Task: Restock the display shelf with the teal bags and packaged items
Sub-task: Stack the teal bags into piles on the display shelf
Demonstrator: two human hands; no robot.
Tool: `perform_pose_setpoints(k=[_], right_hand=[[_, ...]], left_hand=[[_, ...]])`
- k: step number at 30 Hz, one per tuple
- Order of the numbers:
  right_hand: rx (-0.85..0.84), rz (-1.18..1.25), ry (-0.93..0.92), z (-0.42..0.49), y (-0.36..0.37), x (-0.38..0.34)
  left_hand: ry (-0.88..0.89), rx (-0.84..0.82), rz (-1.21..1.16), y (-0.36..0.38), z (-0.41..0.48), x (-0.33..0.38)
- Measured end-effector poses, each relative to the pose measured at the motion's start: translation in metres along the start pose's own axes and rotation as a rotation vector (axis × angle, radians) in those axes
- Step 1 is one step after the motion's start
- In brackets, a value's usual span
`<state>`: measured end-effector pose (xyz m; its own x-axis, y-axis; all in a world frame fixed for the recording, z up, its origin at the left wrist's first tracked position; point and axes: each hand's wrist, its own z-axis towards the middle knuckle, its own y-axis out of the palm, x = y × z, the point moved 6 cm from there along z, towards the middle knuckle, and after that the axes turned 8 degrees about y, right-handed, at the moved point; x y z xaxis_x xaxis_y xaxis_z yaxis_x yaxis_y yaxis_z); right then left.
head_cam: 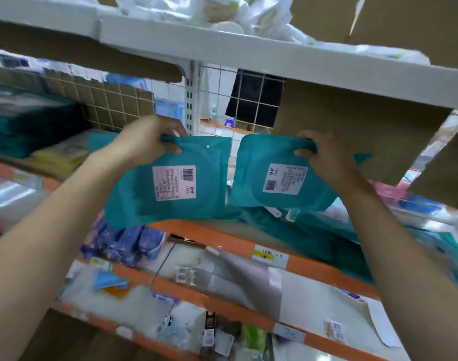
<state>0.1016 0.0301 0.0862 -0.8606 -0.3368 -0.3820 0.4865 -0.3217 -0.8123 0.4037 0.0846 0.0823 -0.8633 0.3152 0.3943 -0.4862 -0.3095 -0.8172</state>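
Aloft, teal bags (134, 196) in both hands (144, 139)

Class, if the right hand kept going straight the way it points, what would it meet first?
Probably the wire grid at the back. The right hand, gripping a teal bag, points up-left towards it, beside the box. Depth is unclear.

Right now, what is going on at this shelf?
A person is restocking. The left grip pinches the top edge of the left teal bag, and the right grip pinches the right teal bag. Both hang with their labels toward the camera, above the orange-edged shelf. A teal pile lies on that shelf below them.
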Motion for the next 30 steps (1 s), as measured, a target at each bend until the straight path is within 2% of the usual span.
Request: perform_pose_setpoints(k=[3,8,14,17,23,30], right_hand=[[0.017,0.058,-0.060,-0.003,0.026,-0.043],[-0.004,0.128,-0.060,0.008,0.069,-0.103],[-0.038,0.044,-0.154,0.038,0.119,-0.189],[-0.065,0.082,-0.187,0.054,0.146,-0.235],[-0.103,0.140,-0.265,0.093,0.203,-0.313],[-0.128,0.111,-0.262,0.157,0.257,-0.375]], left_hand=[[-0.042,0.001,0.083,-0.025,-0.022,-0.035],[-0.119,0.053,0.078,-0.058,-0.057,-0.095],[-0.244,0.110,0.168,-0.099,-0.095,-0.165],[-0.294,0.118,0.166,-0.119,-0.110,-0.203],[-0.349,0.196,0.319,-0.167,-0.104,-0.276],[-0.368,0.176,0.391,-0.208,-0.072,-0.354]])
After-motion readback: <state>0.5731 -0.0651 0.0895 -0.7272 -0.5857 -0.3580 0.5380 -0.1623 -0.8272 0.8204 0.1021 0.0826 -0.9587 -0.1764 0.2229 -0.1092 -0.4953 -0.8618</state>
